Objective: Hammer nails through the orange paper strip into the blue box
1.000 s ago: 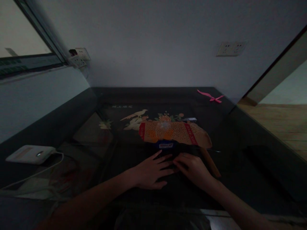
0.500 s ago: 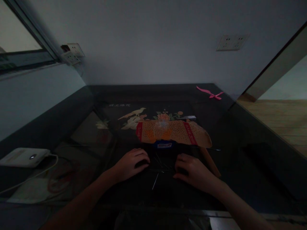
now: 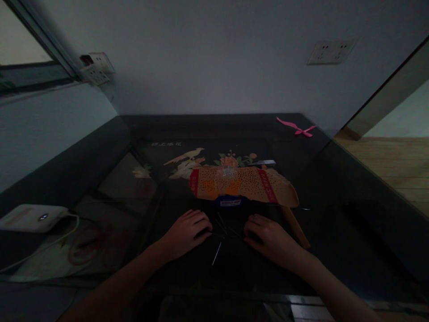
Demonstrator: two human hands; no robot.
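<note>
Dim pale wall (image 3: pixel 214 58) behind dark table (image 3: pixel 208 127)

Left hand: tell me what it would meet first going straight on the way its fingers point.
The left hand would probably meet the thin sticks first, with the right hand beyond them; the dim picture leaves its height above them unclear.

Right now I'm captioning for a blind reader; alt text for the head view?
A left hand and right hand flank thin sticks on a dark table; beyond lie a blue object and a dotted brown sheet.
</note>
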